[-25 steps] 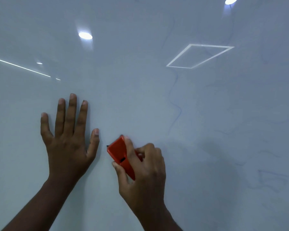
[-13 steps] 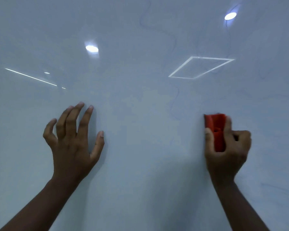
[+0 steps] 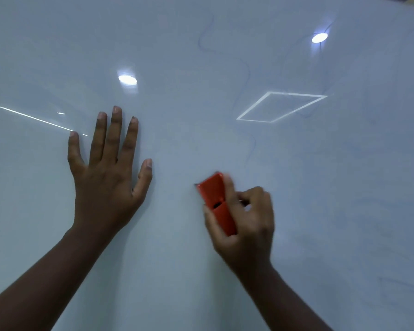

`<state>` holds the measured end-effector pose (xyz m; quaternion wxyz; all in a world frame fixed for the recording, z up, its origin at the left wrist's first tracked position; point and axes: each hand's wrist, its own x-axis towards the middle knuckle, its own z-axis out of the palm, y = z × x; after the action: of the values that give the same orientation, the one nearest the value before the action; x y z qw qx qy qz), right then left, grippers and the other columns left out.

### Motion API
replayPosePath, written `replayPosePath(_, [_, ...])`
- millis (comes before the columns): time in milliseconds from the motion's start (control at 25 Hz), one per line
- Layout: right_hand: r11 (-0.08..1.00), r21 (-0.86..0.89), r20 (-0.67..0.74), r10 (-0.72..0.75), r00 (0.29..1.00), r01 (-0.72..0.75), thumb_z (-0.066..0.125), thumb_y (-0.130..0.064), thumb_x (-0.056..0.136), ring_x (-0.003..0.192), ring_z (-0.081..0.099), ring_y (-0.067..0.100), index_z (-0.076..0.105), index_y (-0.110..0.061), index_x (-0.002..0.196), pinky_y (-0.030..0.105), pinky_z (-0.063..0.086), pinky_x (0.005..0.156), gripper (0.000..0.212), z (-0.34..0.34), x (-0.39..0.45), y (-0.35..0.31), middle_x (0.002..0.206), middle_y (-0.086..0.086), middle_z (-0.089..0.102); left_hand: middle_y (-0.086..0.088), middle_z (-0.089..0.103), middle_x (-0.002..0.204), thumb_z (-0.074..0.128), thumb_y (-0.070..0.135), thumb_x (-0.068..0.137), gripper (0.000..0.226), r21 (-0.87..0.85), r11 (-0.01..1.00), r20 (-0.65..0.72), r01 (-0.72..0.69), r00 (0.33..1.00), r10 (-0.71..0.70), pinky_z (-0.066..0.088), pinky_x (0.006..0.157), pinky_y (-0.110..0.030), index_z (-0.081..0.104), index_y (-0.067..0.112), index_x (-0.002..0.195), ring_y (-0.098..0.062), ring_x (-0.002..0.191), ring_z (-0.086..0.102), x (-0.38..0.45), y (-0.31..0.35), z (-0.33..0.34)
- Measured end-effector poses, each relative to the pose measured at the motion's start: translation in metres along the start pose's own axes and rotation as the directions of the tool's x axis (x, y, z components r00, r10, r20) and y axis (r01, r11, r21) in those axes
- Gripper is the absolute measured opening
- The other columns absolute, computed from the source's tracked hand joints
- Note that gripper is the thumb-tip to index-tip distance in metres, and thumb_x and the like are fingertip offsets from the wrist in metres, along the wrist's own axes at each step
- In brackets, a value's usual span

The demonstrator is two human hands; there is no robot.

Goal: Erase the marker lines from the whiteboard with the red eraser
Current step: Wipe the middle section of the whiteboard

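Head view showed the right hand (image 3: 243, 218) curled around the red eraser (image 3: 216, 203), seemingly pressed against the whiteboard (image 3: 344, 211). Beside it the left hand (image 3: 105, 173) lay flat on the board, 5 digits spread. Farther up, faint marker lines (image 3: 246, 68) wavered between 2 round light reflections (image 3: 127, 80).
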<state>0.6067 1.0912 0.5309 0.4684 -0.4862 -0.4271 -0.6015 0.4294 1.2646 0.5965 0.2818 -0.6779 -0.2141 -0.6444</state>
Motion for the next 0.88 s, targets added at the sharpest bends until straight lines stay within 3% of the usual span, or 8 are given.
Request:
replayPosePath(160, [0.993, 0.023, 0.082, -0.117, 0.990, 0.116, 0.072, -0.048, 0.090, 0.081, 0.054, 0.025, 0.062, -0.010, 0.140, 0.044, 0.047, 0.065, 0.064, 0.024, 0.016, -0.035, 0.094, 0.011, 0.062, -0.008, 0.007, 0.180, 0.033, 0.048, 0.108, 0.072, -0.001, 1.000, 0.011, -0.016, 1.000, 0.016, 0.007, 0.129, -0.065, 0.016, 0.017, 0.171, -0.026, 0.166, 0.007, 0.001, -0.002, 0.000])
replayPosePath(320, [0.988, -0.007, 0.031, -0.152, 0.988, 0.153, 0.070, -0.047, 0.091, 0.077, 0.054, 0.029, 0.063, -0.013, 0.139, 0.044, 0.043, 0.065, 0.060, 0.019, 0.039, -0.018, 0.089, 0.010, 0.059, -0.008, 0.011, 0.179, 0.035, 0.048, 0.108, 0.072, -0.002, 1.000, -0.013, -0.017, 1.000, 0.017, 0.009, 0.129, -0.064, 0.020, 0.017, 0.171, -0.025, 0.166, 0.010, 0.000, -0.005, 0.000])
replayPosePath(560, [0.982, -0.128, -0.142, 0.120, 0.983, -0.138, 0.072, -0.043, 0.091, 0.075, 0.051, 0.033, 0.063, -0.015, 0.140, 0.052, 0.049, 0.070, 0.057, -0.029, 0.065, 0.098, 0.088, 0.011, 0.049, -0.009, 0.016, 0.178, 0.037, 0.046, 0.108, 0.069, -0.009, 0.999, -0.052, -0.033, 0.998, 0.033, 0.009, 0.129, -0.063, 0.026, 0.015, 0.169, -0.027, 0.165, 0.016, 0.001, -0.005, -0.001])
replayPosePath(720, [0.905, -0.169, -0.252, 0.343, 0.905, -0.390, 0.066, -0.053, 0.093, 0.078, 0.046, 0.023, 0.059, -0.018, 0.144, 0.047, 0.051, 0.074, 0.062, -0.060, 0.080, 0.164, 0.094, 0.007, 0.043, -0.012, 0.026, 0.175, 0.041, 0.045, 0.106, 0.069, 0.012, 1.000, -0.082, -0.025, 0.996, 0.026, 0.016, 0.125, -0.062, 0.034, 0.013, 0.166, -0.031, 0.162, 0.026, 0.002, -0.001, -0.003])
replayPosePath(800, [0.875, -0.160, -0.290, 0.401, 0.869, -0.457, 0.063, -0.055, 0.092, 0.080, 0.046, 0.023, 0.060, -0.016, 0.143, 0.045, 0.051, 0.076, 0.064, -0.065, 0.086, 0.175, 0.095, 0.009, 0.044, -0.014, 0.039, 0.166, 0.046, 0.045, 0.105, 0.065, 0.010, 0.999, -0.129, -0.031, 0.991, 0.032, 0.022, 0.119, -0.059, 0.044, 0.012, 0.160, -0.034, 0.154, 0.037, 0.019, -0.003, -0.008])
replayPosePath(880, [0.860, -0.130, -0.313, 0.437, 0.843, -0.494, 0.063, -0.054, 0.092, 0.081, 0.049, 0.027, 0.061, -0.015, 0.141, 0.047, 0.053, 0.078, 0.063, -0.058, 0.093, 0.171, 0.095, 0.010, 0.044, -0.014, 0.041, 0.163, 0.045, 0.045, 0.106, 0.062, -0.006, 1.000, -0.153, -0.021, 0.988, 0.020, 0.022, 0.117, -0.057, 0.044, 0.012, 0.159, -0.034, 0.153, 0.036, 0.045, -0.010, -0.010])
